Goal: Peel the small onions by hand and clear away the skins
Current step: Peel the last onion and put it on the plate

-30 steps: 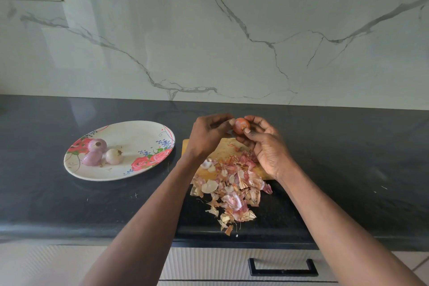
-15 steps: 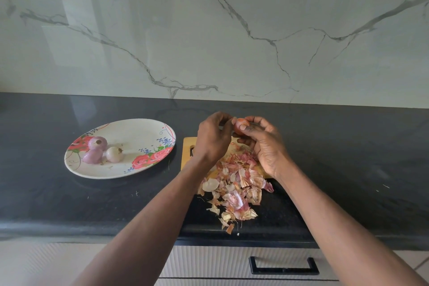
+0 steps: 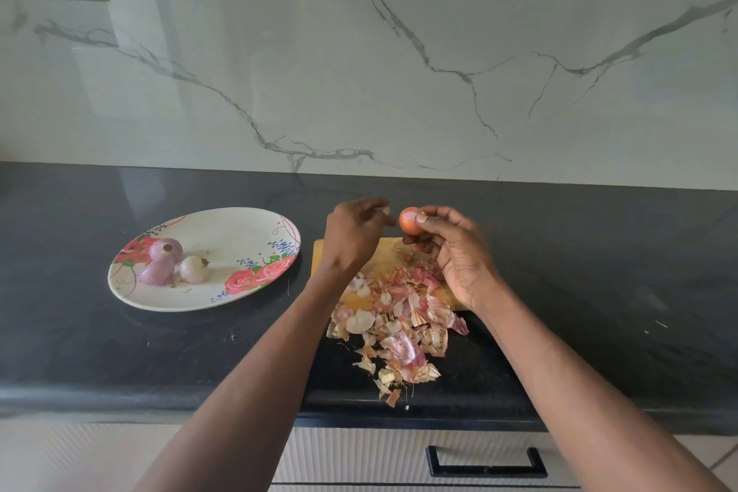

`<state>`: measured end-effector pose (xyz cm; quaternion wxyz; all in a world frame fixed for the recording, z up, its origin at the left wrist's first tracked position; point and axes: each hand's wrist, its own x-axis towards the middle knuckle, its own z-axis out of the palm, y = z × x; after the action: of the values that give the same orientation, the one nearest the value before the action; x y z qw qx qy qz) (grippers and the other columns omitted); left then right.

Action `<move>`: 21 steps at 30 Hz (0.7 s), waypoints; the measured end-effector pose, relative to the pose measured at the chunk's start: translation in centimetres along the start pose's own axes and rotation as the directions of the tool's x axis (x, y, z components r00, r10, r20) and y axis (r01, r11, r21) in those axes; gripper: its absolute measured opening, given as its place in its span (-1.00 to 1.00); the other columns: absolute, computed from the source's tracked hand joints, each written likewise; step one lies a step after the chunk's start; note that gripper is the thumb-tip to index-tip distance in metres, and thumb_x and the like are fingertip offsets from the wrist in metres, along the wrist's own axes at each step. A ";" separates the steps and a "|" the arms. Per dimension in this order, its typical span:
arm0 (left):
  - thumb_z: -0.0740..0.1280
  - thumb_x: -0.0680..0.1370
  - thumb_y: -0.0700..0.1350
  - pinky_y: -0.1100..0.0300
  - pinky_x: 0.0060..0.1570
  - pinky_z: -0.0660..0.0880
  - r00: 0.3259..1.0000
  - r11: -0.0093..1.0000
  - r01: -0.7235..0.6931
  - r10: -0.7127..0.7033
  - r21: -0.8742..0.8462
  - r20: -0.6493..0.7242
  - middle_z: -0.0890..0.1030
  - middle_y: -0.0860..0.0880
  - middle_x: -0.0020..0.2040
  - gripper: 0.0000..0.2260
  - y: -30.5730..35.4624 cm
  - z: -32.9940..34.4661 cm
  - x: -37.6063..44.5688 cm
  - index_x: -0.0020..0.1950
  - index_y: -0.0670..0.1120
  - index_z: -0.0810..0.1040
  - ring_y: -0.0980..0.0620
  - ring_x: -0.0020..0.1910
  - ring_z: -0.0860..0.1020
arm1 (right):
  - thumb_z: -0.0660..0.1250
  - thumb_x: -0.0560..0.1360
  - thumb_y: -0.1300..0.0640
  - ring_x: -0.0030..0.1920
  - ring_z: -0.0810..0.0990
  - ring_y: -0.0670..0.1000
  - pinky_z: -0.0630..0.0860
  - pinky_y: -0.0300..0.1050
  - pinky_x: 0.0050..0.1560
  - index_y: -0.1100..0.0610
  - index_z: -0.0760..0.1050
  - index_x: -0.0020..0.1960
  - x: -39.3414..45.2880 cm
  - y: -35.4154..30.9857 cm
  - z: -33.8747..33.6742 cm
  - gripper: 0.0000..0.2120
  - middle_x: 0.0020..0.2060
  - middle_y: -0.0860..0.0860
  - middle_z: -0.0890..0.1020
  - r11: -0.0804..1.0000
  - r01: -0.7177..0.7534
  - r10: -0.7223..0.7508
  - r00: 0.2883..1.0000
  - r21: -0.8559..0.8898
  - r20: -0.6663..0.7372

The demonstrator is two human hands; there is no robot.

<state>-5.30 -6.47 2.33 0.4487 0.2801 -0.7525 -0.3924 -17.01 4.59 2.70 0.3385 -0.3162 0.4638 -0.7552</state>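
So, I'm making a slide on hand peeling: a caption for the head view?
Right hand holds an onion over the skins; three peeled onions wait on the plate.

Both hands [image 3: 353, 234] [image 3: 459, 252] raised, fingers [image 3: 429, 216] curled

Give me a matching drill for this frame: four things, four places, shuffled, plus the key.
Things:
1. three peeled onions
2. unpeeled onion
3. pile of skins
4. drawer handle

Places:
A. pinched in the right hand, beside the left hand
B. spread over the cutting board and the dark counter
C. below the counter edge
D. on the flowered plate

Pairs: 1-D, 2-A, 3-B, 4-C
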 end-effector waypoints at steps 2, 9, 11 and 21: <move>0.40 0.60 -0.13 0.15 0.16 0.56 0.998 0.992 -0.026 0.033 -0.120 0.059 0.74 -0.01 0.04 -0.80 0.3 -0.2 0.0 0.19 -0.13 0.69 0.17 0.03 0.66 | 0.41 0.51 0.30 -0.29 0.62 0.05 0.55 -0.21 -0.31 0.24 0.60 0.03 0.1 0.1 -0.1 -0.89 -0.15 0.19 0.69 0.999 0.017 -0.017 1.000 -0.040 -0.012; 0.40 0.57 -0.27 0.03 0.05 0.65 0.951 0.945 -0.032 0.130 -0.326 0.282 0.72 -0.18 0.02 -0.82 0.8 -0.8 -0.2 0.14 -0.27 0.67 -0.12 -0.02 0.72 | 0.42 0.53 0.21 -0.22 0.66 0.14 0.62 0.03 -0.20 0.25 0.63 0.03 0.1 0.1 -0.8 -0.87 -0.06 0.25 0.72 0.995 0.031 -0.032 0.999 -0.094 -0.007; 0.41 0.55 -0.31 0.08 0.03 0.65 0.949 0.942 -0.014 0.119 -0.336 0.292 0.73 -0.18 0.01 -0.83 0.7 -0.9 -0.2 0.12 -0.28 0.67 -0.12 -0.03 0.72 | 0.42 0.52 0.24 -0.22 0.67 0.13 0.63 -0.02 -0.26 0.26 0.64 0.02 0.0 -0.1 -0.8 -0.89 -0.09 0.27 0.72 0.995 0.038 -0.040 0.999 -0.090 -0.012; 0.49 0.51 -0.22 0.06 0.02 0.65 0.971 0.981 -0.105 0.136 -0.161 0.199 0.75 -0.09 -0.08 -0.86 0.2 -0.5 -0.3 0.04 -0.21 0.73 0.01 -0.10 0.72 | 0.60 0.27 0.05 0.09 0.66 0.32 0.58 0.25 0.18 0.22 0.71 0.03 0.3 0.6 -1.1 -0.60 -0.02 0.26 0.71 0.987 0.033 -0.040 0.998 -0.156 -0.040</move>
<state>-4.73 -6.27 2.45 0.4099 0.1565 -0.7796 -0.4468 -17.90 4.70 1.76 0.2889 -0.3335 0.5225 -0.7296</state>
